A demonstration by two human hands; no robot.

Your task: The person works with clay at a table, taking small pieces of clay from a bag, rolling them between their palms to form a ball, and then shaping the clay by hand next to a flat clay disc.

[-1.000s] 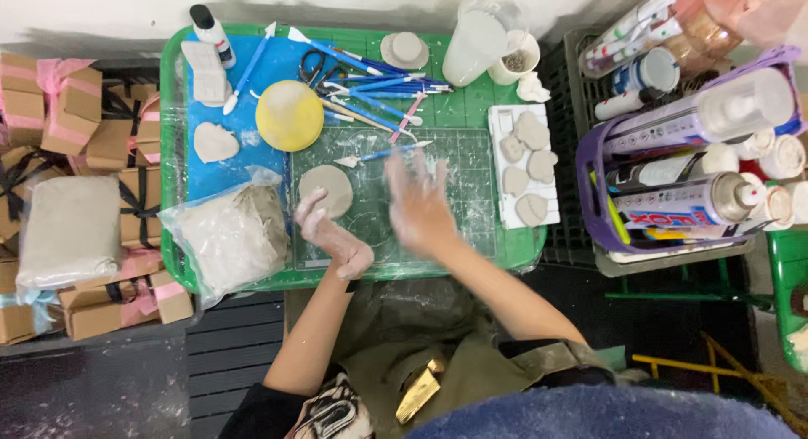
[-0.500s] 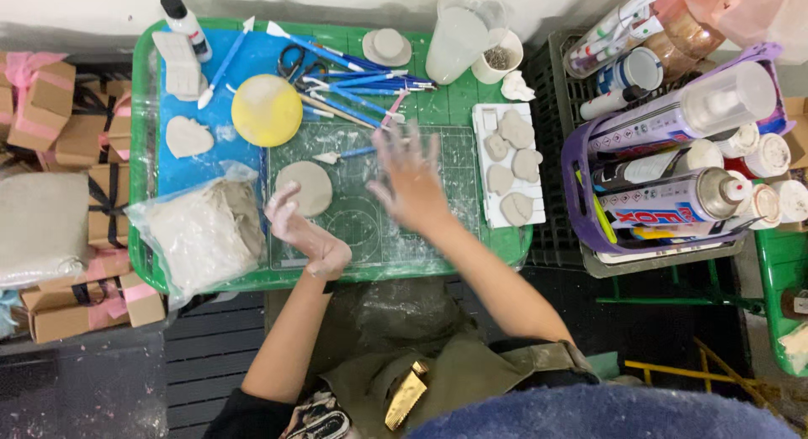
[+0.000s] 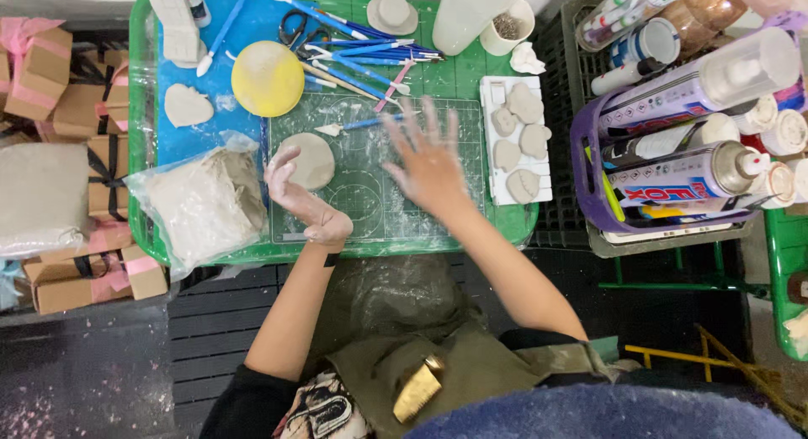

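Green cutting mat point(image 3: 497, 224), dusted white, on a low table. Left hand point(image 3: 295, 191): curled loosely, fingertips at the edge of a flat clay disc point(image 3: 310, 159), seemingly holding nothing. Right hand point(image 3: 429, 165): spread open, blurred, empty, over the mat. Disc looks soft and easily dented; best lifted from beneath at its rim. Beyond: clay bag point(image 3: 202, 203), yellow dome point(image 3: 267, 77), blue tools point(image 3: 362, 52), white tray point(image 3: 515, 140) of shaped pieces.
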